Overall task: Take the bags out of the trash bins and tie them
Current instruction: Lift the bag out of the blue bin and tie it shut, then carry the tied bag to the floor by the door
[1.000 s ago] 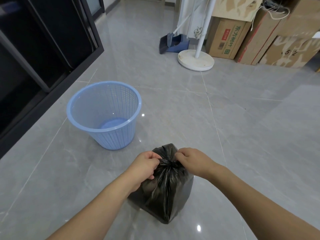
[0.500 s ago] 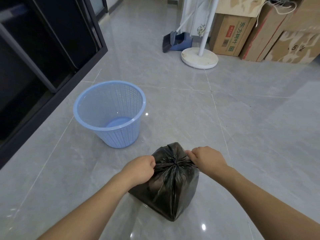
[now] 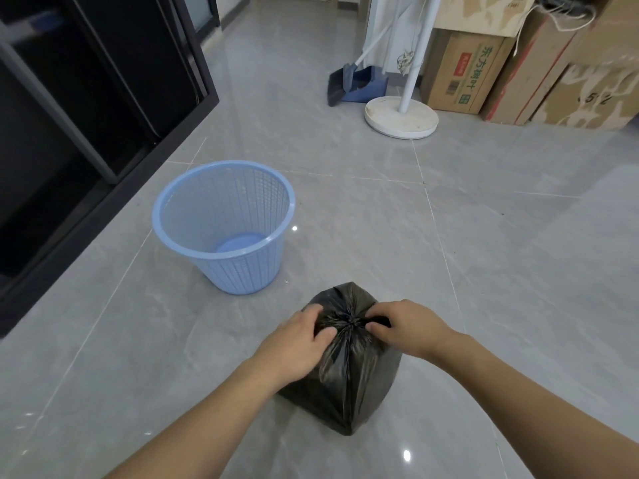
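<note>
Grey polished floor tiles point(image 3: 484, 236) are filling the room and throwing back small spots of ceiling light. Near the middle, a black trash bag point(image 3: 349, 382) is sitting on the floor, full and bulging, with its plastic gathered into a tight pucker at the top. Both of the person's hands are working at that pucker. The left hand point(image 3: 297, 344) is lying over the left side of the bag's top, its thumb and fingers pinching a fold of black plastic just beside the knot. The right hand point(image 3: 408, 326) is doing the same from the right side, its fingertips curling onto a short tail of plastic right at the gather. Both bare forearms are reaching in from the near edge.

Left of the bag and a little farther away, a light blue mesh trash bin point(image 3: 224, 226) is standing upright with no liner in it, apart from the bag. Along the left side, a black cabinet point(image 3: 86, 98) with dark glossy panels is running toward the far wall. At the far right, brown cardboard boxes point(image 3: 511, 70) are stacked against each other, one carrying green printed characters. Just in front of them a white pole is rising from a round white stand base point(image 3: 401, 115), and a blue dustpan with a broom point(image 3: 356, 84) is leaning just left of it.
</note>
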Demonstrator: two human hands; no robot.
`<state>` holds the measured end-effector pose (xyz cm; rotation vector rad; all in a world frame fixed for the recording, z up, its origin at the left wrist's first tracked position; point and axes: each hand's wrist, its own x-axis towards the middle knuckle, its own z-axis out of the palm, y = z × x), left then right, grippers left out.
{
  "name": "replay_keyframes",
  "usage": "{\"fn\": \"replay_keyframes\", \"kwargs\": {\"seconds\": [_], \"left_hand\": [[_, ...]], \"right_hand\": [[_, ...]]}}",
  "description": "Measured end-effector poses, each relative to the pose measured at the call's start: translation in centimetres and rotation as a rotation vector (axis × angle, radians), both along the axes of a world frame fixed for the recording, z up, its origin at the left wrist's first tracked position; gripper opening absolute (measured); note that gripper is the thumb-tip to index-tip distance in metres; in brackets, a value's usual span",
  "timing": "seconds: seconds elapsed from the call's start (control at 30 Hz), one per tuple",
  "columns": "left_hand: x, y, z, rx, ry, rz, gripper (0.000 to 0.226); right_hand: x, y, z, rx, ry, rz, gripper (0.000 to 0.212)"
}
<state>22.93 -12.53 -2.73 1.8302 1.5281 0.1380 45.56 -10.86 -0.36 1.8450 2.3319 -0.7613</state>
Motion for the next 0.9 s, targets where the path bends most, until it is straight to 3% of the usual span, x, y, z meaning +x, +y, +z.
{"fn": "replay_keyframes", "kwargs": {"seconds": [0.1,0.2,0.3,0.43,0.6,0.73,0.9], "left_hand": [[1.1,-0.7,-0.4,0.133,0.182,-0.081,0.042],[1.6,-0.8,-0.6,0.179,0.204,-0.068,0.032],[1.8,-0.2,-0.7,0.148,0.099,0.02,0.028],[2.1,1.7,0.4,0.068,-0.174,0.218,0.024],[2.3,5.1,3.7,-0.021,-0.431,0.303,0.027],[2.6,8.4,10.1,-0.029,-0.449,0.315,0.025],[4.1,13.5,25.1,-0.006,-0.444,0.298,0.026]], "right_hand": [[-0.5,-0.2,-0.3,0.024,-0.005,0.004,0.024],[-0.7,-0.4,-0.5,0.038,0.05,-0.023,0.025],[-0.7,-0.3,-0.4,0.036,0.163,-0.075,0.023],[-1.2,1.3,0.8,0.014,0.229,-0.16,0.024],[-2.0,4.9,3.9,-0.006,0.285,-0.283,0.023],[-2.2,7.1,11.0,-0.009,0.317,-0.369,0.022],[-1.2,9.7,26.9,0.034,0.342,-0.464,0.023]]}}
